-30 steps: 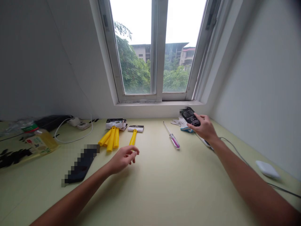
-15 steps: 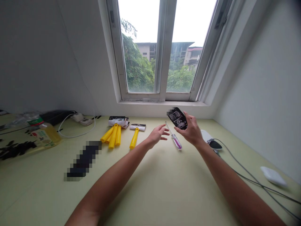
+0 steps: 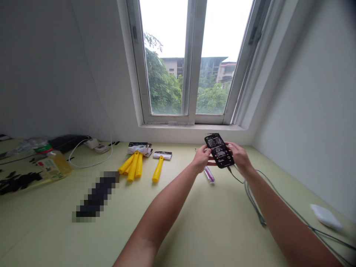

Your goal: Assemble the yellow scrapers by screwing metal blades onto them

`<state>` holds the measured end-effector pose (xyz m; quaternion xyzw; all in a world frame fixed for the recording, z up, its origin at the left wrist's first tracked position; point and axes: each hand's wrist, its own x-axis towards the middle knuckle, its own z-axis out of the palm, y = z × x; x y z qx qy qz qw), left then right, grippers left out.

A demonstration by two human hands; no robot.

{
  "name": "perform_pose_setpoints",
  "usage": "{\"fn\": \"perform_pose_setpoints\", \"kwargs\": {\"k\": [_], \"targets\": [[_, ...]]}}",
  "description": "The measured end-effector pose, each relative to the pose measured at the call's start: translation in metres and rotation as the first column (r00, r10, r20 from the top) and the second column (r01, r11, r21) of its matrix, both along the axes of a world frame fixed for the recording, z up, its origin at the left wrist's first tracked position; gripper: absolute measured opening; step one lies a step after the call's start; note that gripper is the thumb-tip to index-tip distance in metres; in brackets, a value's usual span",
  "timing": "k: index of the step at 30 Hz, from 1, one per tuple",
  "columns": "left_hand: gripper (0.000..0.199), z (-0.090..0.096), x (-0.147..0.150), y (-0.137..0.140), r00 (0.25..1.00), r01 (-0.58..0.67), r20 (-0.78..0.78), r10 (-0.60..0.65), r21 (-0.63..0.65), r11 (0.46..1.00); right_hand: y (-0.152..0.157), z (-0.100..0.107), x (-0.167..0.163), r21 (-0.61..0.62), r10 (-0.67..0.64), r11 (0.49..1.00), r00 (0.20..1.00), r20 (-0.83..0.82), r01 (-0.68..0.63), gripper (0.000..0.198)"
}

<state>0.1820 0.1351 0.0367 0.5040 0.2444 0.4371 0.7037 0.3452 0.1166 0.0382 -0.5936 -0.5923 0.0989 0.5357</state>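
A black smartphone (image 3: 219,151) with a lit screen is held up over the far part of the table, between both hands. My left hand (image 3: 202,158) grips its left edge, some fingers reaching behind it. Around its right side my right hand (image 3: 239,157) is closed. A thin dark cable (image 3: 236,177) comes from the phone's lower end. Under my left hand lies a screwdriver (image 3: 209,175) with a clear and purple handle; the hand hides part of its shaft. To the left lies a yellow-handled scraper (image 3: 158,170), apart from both hands.
Several more yellow-handled scrapers (image 3: 135,167) lie bunched at the far left. A pixelated dark object (image 3: 97,194) lies nearer. An oil bottle (image 3: 52,163) and a white charger cable (image 3: 83,165) are further left. On the right are grey cables (image 3: 254,204) and a white case (image 3: 326,216).
My left hand has moved right and taken hold of the phone, which my right hand held alone before. The phone has shifted right and lower, its screen now turned toward me.
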Motion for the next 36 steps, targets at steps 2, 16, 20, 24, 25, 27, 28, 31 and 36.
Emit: {"fn": "perform_pose_setpoints", "kwargs": {"k": [2,16,20,24,25,27,28,31,36], "targets": [[0.019,0.000,0.008,-0.002,1.000,0.011,0.002,-0.011,0.004,1.000,-0.001,-0.001,0.008,0.004,-0.057,0.998,0.998,0.008,0.057,0.039],[0.021,0.000,0.016,0.002,0.999,-0.031,0.011,0.030,0.022,0.999,-0.029,0.016,0.021,-0.253,0.375,0.795,0.775,-0.509,-0.551,0.063],[0.021,-0.002,0.016,0.001,1.000,-0.016,-0.018,0.017,0.028,0.999,-0.032,0.011,0.030,-0.211,0.390,0.733,0.653,-0.650,-0.647,0.060],[0.024,-0.006,0.016,0.003,0.999,-0.009,-0.039,0.010,0.023,1.000,-0.031,0.010,0.034,-0.192,0.402,0.700,0.602,-0.690,-0.688,0.061],[0.024,-0.006,0.015,0.003,0.999,-0.010,-0.043,0.011,0.023,1.000,-0.031,0.010,0.034,-0.188,0.412,0.685,0.588,-0.696,-0.704,0.063],[0.024,-0.007,0.014,0.004,0.999,-0.010,-0.048,0.011,0.022,1.000,-0.031,0.010,0.035,-0.180,0.431,0.656,0.559,-0.708,-0.733,0.065],[0.024,-0.008,0.013,0.004,0.999,-0.010,-0.050,0.011,0.022,1.000,-0.032,0.010,0.036,-0.176,0.438,0.646,0.549,-0.712,-0.743,0.066],[0.025,-0.008,0.012,0.004,0.999,-0.011,-0.053,0.012,0.022,1.000,-0.031,0.010,0.037,-0.174,0.452,0.631,0.540,-0.710,-0.756,0.067],[0.025,-0.007,0.010,0.003,0.998,-0.014,-0.053,0.015,0.024,1.000,-0.029,0.006,0.038,-0.203,0.468,0.628,0.573,-0.673,-0.751,0.067]]}}
